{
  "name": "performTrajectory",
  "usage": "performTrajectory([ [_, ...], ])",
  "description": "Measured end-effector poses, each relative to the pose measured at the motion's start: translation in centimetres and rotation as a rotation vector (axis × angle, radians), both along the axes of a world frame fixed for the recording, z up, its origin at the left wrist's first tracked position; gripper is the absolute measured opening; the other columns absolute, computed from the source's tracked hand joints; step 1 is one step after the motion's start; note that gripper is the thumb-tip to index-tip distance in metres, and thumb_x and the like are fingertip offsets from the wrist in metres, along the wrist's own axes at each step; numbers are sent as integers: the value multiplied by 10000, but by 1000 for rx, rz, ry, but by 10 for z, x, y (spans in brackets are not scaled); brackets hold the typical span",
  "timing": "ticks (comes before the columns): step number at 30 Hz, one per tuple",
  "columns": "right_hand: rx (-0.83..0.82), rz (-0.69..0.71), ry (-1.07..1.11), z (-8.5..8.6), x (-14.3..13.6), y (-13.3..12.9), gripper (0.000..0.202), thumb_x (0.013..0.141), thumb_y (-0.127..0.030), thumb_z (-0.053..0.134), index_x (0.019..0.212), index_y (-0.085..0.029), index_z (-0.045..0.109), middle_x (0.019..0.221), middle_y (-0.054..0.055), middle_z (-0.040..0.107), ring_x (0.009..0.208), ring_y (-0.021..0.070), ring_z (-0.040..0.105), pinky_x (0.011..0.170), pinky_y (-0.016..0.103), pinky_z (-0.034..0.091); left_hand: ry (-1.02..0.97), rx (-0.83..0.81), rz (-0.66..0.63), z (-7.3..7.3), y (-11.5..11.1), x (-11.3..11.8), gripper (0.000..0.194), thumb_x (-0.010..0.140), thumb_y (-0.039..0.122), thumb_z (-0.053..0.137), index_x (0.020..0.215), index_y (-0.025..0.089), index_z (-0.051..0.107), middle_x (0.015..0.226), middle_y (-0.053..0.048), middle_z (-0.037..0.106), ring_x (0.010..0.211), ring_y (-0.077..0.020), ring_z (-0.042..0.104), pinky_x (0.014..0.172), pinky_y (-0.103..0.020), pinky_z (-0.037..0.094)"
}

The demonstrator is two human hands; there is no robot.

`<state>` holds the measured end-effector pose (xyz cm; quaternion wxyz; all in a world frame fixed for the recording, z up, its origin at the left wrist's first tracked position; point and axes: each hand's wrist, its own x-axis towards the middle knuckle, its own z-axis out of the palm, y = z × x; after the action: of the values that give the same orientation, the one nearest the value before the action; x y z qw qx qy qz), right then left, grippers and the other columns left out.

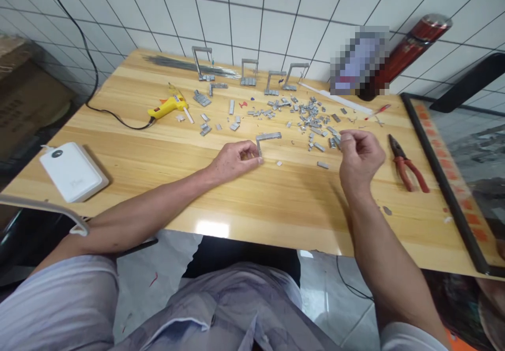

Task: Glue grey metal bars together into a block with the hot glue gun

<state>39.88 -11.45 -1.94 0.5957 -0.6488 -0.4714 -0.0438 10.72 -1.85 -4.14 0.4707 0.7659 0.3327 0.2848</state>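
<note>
My left hand (239,160) rests on the wooden tabletop, its thumb and fingers pinching the upright leg of a grey L-shaped metal piece (269,137). That piece looks built from staple strips, and its upper arm points right. Over the right side of the table, my right hand (361,153) is closed, thumb against curled fingers; whatever is between them is hidden. Just left of it lies a scattered heap of short grey metal strips (311,111). One loose strip (322,165) and a small pale chip (279,163) lie between my hands.
Several grey bracket-shaped frames (248,72) stand along the back beside a bundle of thin wires (189,67). A yellow glue gun (165,107) and white power bank (74,172) are left. Red-handled pliers (406,164), a red flask (410,51) and a black-framed panel (442,182) are right.
</note>
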Motion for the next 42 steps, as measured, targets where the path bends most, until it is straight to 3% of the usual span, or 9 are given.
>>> performTrajectory([
  [4, -107, 186, -228, -4, -34, -4, 136, 933, -314, 675, 875, -218, 753, 743, 3, 717, 631, 146, 588, 652, 316, 512, -32, -23, -7, 3, 1, 2, 261, 834, 405, 785, 845, 156, 709, 725, 16, 678, 644, -105, 565, 617, -221, 435],
  [10, -163, 514, -437, -17, -75, -11, 103, 984, -267, 659, 1054, -215, 715, 787, 22, 734, 694, 164, 677, 670, 302, 542, -13, 93, -42, 4, -10, 4, 200, 876, 367, 752, 845, 172, 717, 763, 4, 721, 702, -130, 641, 664, -234, 464],
  [13, -239, 575, -458, -17, -83, -17, 121, 1006, -298, 641, 1080, -216, 690, 830, 42, 743, 748, 184, 694, 704, 322, 549, 4, 256, -85, 2, -20, 3, 105, 878, 284, 740, 833, 190, 725, 752, 11, 725, 681, -127, 633, 673, -239, 454],
  [17, -273, 611, -494, -11, -88, -25, 108, 1020, -307, 616, 982, -232, 683, 772, 35, 728, 730, 193, 678, 695, 332, 538, 38, 400, -137, -1, -26, 0, 132, 903, 314, 752, 840, 200, 729, 696, 16, 693, 663, -139, 628, 696, -257, 458],
  [26, -220, 602, -550, -9, -95, -27, 118, 999, -275, 658, 888, -236, 669, 722, 27, 736, 661, 175, 669, 632, 301, 505, 121, 433, -260, -4, -28, 3, 59, 900, 246, 765, 902, 200, 727, 803, -14, 745, 806, -188, 707, 821, -301, 493],
  [28, -204, 603, -532, -6, -95, -27, 107, 984, -240, 664, 877, -233, 661, 710, 16, 728, 639, 163, 659, 622, 287, 499, 131, 423, -300, -4, -28, 3, 127, 898, 293, 789, 955, 194, 733, 844, -26, 756, 828, -199, 711, 814, -306, 498],
  [32, -319, 475, -470, 10, -74, -31, 130, 928, -201, 639, 803, -234, 636, 691, -5, 708, 589, 141, 627, 597, 271, 474, 111, 384, -307, -5, -27, 0, 315, 890, 405, 824, 1085, 179, 722, 953, -58, 777, 876, -206, 711, 840, -321, 520],
  [37, -683, 96, -342, 36, -1, -53, 161, 837, -331, 689, 707, -241, 664, 589, -42, 662, 515, 154, 600, 543, 280, 418, 50, 332, -298, -9, -25, -3, 202, 933, 335, 773, 1042, 179, 707, 954, -55, 766, 835, -169, 694, 795, -291, 523],
  [42, -827, -170, -326, 26, 72, -65, 115, 730, -324, 687, 638, -258, 707, 570, -8, 689, 571, 213, 621, 535, 293, 381, 34, 256, -258, -8, -25, -2, 121, 920, 277, 749, 966, 186, 683, 903, -27, 742, 780, -150, 661, 728, -266, 501],
])
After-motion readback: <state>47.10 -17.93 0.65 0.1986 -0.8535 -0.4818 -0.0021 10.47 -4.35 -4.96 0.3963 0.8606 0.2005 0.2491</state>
